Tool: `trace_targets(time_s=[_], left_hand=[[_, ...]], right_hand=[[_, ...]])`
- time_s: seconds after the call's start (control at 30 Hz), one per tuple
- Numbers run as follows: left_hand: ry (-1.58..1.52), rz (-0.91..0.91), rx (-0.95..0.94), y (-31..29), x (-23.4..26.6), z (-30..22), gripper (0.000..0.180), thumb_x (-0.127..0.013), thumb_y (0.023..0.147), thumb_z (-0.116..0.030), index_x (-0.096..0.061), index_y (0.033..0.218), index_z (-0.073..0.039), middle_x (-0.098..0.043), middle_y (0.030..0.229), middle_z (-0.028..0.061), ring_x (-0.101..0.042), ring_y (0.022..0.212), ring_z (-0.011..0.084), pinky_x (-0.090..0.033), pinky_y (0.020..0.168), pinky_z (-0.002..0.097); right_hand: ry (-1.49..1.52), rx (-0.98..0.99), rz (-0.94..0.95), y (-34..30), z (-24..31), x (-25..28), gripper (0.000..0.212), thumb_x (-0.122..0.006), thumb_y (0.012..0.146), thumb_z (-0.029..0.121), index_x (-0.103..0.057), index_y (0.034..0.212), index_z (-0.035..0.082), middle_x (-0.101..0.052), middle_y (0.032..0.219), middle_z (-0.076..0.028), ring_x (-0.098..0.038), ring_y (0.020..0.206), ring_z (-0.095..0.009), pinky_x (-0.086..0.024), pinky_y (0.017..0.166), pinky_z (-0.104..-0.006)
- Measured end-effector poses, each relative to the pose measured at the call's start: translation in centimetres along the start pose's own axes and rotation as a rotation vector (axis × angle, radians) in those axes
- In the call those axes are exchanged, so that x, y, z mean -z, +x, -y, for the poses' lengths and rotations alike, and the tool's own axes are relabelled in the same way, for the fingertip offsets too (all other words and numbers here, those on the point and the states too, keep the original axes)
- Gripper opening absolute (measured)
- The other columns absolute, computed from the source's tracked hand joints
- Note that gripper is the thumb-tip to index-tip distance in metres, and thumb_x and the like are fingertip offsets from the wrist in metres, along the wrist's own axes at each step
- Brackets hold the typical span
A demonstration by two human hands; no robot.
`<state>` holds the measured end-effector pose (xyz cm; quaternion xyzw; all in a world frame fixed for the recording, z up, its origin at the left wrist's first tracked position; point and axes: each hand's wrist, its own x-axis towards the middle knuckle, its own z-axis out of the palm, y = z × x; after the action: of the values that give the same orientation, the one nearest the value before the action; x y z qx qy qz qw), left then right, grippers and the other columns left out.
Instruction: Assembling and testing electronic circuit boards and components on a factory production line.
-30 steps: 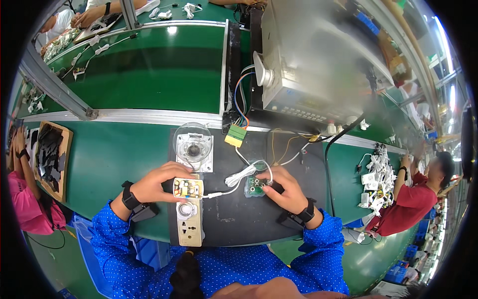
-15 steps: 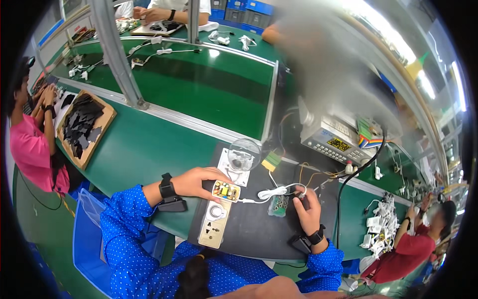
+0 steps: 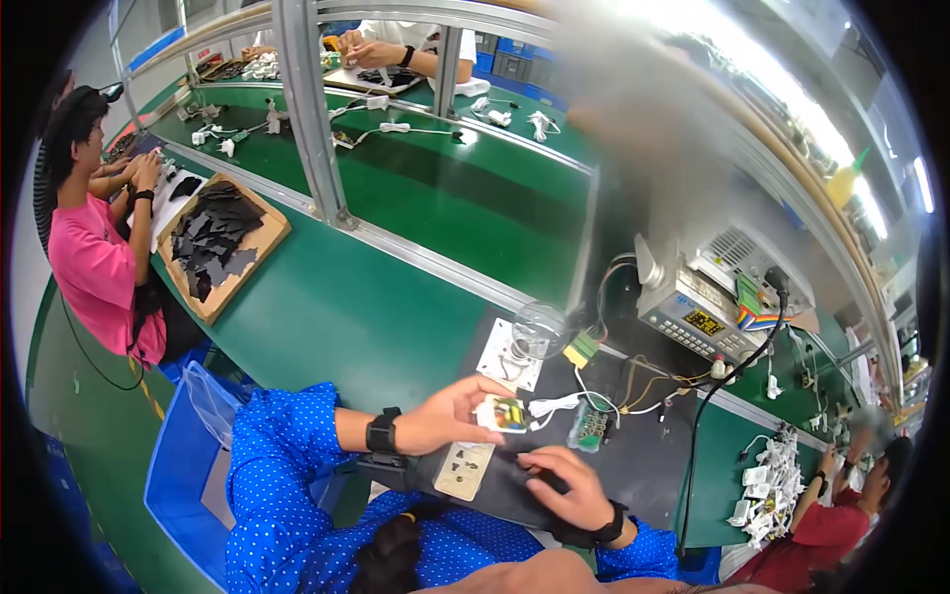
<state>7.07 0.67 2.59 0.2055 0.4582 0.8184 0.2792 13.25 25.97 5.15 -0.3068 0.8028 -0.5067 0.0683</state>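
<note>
My left hand (image 3: 462, 413) is closed on a white power adapter (image 3: 503, 414), its case open and the circuit parts inside showing. A bundled white cable (image 3: 552, 405) lies just right of the adapter. Below the adapter is a beige socket strip (image 3: 463, 471), its upper part hidden by my left hand. My right hand (image 3: 574, 487) hovers over the black mat, right of the strip. Its thumb and index finger are apart, with only a dark gap showing between them. A small green circuit board (image 3: 591, 426) lies above my right hand.
A clear round cover (image 3: 539, 330) stands over a white plate (image 3: 508, 356). Back right is a bench meter (image 3: 693, 319) with wires and a black cable. White adapters (image 3: 767, 485) are heaped at right, black sheets (image 3: 213, 238) fill a cardboard tray at left. Co-workers sit on both sides.
My right hand has let go of the cable's end and come down and left toward the socket strip. The adapter stays in my left hand, now tilted. The whole view has shifted.
</note>
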Motion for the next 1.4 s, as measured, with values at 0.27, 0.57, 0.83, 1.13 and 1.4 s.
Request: trace_targets(time_s=[0.27,0.57,0.83,1.13,1.4], left_hand=[[0.522,0.221,-0.168,-0.4,0.6,0.4,0.059,-0.067,0.086,-0.006,-0.039,0.138,-0.003,-0.050,0.132,0.0114,-0.049,0.122,0.0211,-0.041,0.102,0.0361],[0.603,0.413,-0.289,0.1,0.8,0.0,0.071,-0.063,0.089,-0.016,-0.024,0.148,-0.004,-0.041,0.140,0.0169,-0.042,0.128,0.0308,-0.035,0.106,0.0399],[0.731,0.395,-0.417,0.2,1.0,-0.1,0.070,-0.060,0.091,-0.019,-0.023,0.147,-0.002,-0.035,0.145,0.0163,-0.036,0.132,0.0311,-0.028,0.110,0.0418],[0.879,-0.118,-0.428,1.4,2.6,0.9,0.052,-0.065,0.087,-0.014,-0.044,0.133,-0.008,-0.041,0.136,0.0144,-0.034,0.132,0.0288,-0.028,0.110,0.0412],[0.849,-0.280,-0.257,1.5,2.7,1.3,0.049,-0.067,0.084,-0.012,-0.046,0.128,-0.012,-0.029,0.141,0.0160,-0.030,0.133,0.0322,-0.028,0.110,0.0400]], right_hand=[[0.750,-0.254,-0.061,1.4,-1.3,-3.7,0.051,-0.055,0.093,0.012,-0.033,0.138,0.000,-0.053,0.123,-0.019,-0.058,0.106,-0.025,-0.051,0.088,-0.0380],[0.893,-0.113,-0.273,1.6,-7.2,-4.0,0.048,-0.055,0.095,0.019,-0.036,0.135,0.000,-0.054,0.125,-0.020,-0.058,0.109,-0.028,-0.053,0.084,-0.0397],[0.790,-0.092,-0.436,-1.6,-7.3,0.5,0.043,-0.049,0.098,0.025,-0.042,0.131,-0.002,-0.055,0.124,-0.018,-0.059,0.106,-0.028,-0.052,0.087,-0.0415],[0.560,0.520,-1.062,-15.8,-4.2,15.7,0.043,-0.042,0.101,0.029,-0.044,0.129,-0.003,-0.055,0.123,-0.018,-0.055,0.108,-0.029,-0.045,0.097,-0.0444],[-0.065,0.499,-1.228,-16.3,5.8,21.9,0.038,-0.043,0.098,0.010,-0.043,0.130,-0.010,-0.049,0.129,-0.019,-0.050,0.115,-0.025,-0.040,0.101,-0.0368]])
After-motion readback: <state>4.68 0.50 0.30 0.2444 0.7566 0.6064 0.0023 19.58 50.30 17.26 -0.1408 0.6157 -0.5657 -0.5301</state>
